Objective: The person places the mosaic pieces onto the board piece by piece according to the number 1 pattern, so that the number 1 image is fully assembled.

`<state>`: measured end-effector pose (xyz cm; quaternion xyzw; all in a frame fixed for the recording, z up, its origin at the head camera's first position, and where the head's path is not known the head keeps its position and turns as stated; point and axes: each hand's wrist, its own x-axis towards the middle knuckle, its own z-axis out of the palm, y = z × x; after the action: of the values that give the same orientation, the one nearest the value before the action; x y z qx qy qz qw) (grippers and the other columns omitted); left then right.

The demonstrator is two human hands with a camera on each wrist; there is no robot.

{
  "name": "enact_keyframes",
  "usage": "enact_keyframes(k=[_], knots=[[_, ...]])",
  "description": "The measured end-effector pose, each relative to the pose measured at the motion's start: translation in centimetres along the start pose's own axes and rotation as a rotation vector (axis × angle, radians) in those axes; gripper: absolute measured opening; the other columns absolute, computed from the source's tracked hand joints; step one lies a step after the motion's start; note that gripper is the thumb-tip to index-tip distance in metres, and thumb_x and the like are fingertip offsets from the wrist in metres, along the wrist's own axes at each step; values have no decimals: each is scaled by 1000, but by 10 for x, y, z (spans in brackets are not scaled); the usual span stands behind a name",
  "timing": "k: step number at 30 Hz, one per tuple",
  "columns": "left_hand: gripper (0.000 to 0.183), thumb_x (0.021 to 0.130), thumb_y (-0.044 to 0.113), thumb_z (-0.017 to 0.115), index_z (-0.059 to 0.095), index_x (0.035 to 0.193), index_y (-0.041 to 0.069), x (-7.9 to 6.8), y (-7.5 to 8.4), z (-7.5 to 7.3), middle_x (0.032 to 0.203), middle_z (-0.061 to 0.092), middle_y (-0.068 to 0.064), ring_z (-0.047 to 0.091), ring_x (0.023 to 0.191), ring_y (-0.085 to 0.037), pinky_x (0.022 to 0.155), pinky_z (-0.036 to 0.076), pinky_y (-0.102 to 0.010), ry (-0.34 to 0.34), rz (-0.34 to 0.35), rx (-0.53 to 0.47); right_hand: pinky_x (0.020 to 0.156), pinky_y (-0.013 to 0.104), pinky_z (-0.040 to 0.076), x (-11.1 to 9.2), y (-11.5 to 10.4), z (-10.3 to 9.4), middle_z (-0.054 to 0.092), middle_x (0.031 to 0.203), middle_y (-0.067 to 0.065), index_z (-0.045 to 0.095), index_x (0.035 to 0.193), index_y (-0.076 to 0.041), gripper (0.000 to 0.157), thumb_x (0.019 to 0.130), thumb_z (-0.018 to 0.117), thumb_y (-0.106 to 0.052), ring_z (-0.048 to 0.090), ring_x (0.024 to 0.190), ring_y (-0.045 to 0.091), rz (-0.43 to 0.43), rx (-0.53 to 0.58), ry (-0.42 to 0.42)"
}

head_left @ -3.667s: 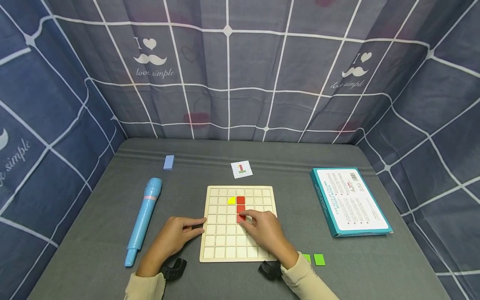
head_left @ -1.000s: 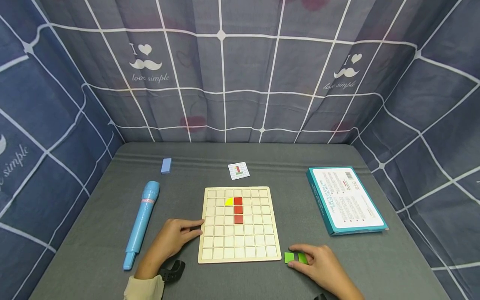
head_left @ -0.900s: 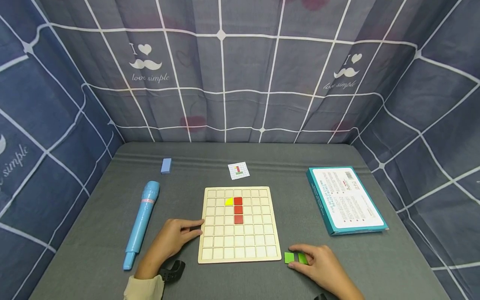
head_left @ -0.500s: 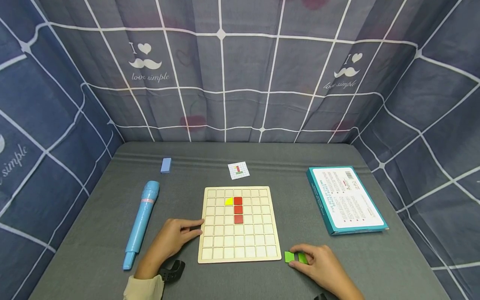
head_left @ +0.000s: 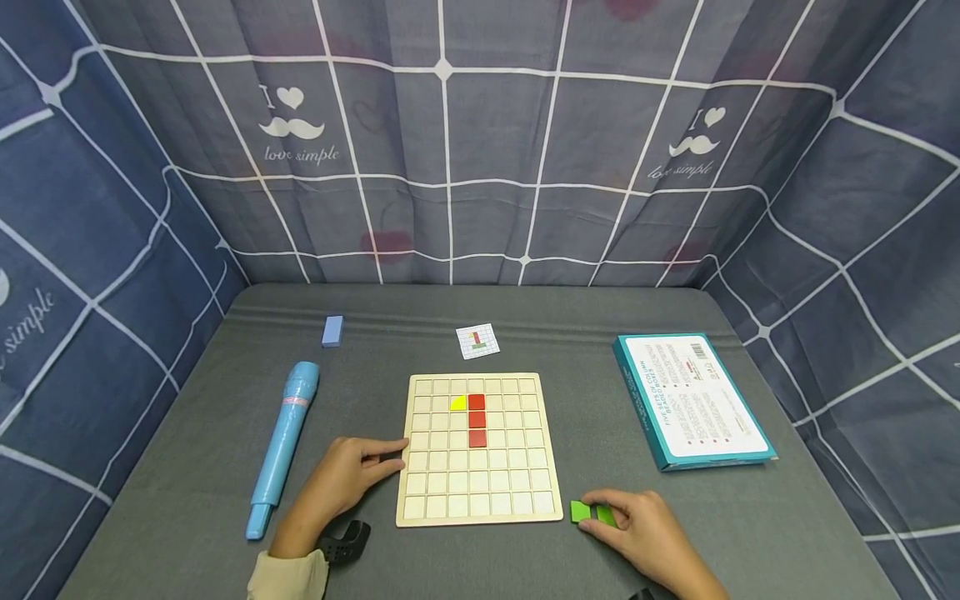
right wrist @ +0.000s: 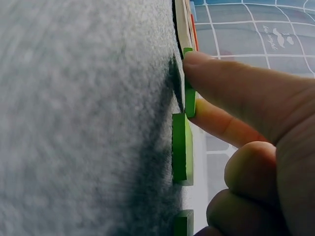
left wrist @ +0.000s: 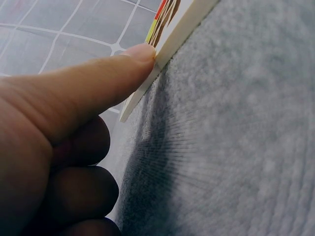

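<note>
A pale wooden grid board lies mid-table, bearing one yellow tile and a column of red tiles. Against its left edge, the left hand rests the tips of its thumb and forefinger; in the left wrist view the thumb touches the board's rim. Right of the board's near corner, the right hand pinches a green square tile between thumb and forefinger, slightly tilted. A second green tile lies just behind it, partly hidden in the head view, and a third shows lower in the right wrist view.
A small card with a coloured grid pattern lies beyond the board. At left are a light blue tube-shaped case and a small blue block. A teal and white box lies at right. Grid-patterned curtains surround the table.
The right hand has moved from the third red tile on the board to the green tiles and now grips one. Lately that tile has shifted slightly and tilted. The left hand stays at the board.
</note>
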<state>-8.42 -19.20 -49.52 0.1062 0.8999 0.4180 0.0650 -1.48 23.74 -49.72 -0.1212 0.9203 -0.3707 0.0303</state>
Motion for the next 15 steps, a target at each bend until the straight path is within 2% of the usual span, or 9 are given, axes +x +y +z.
enact_keyframes(k=[8,15], knots=[[31,88,20,82,79,120,18,0,1,1,117,74,-6,54,64,-3,57,47,-24,-4,-20,2,46,17,28,2,-2,-2,33,56,-22,79,98,-27,19,82,87,-32,27,50,-7,-48,-14,28],[31,88,20,82,79,119,18,0,2,1,116,74,-6,55,65,-3,58,47,-23,-1,-30,8,45,19,31,10,-7,0,32,54,-22,78,101,-28,19,84,85,-34,26,49,-6,-49,-29,5]])
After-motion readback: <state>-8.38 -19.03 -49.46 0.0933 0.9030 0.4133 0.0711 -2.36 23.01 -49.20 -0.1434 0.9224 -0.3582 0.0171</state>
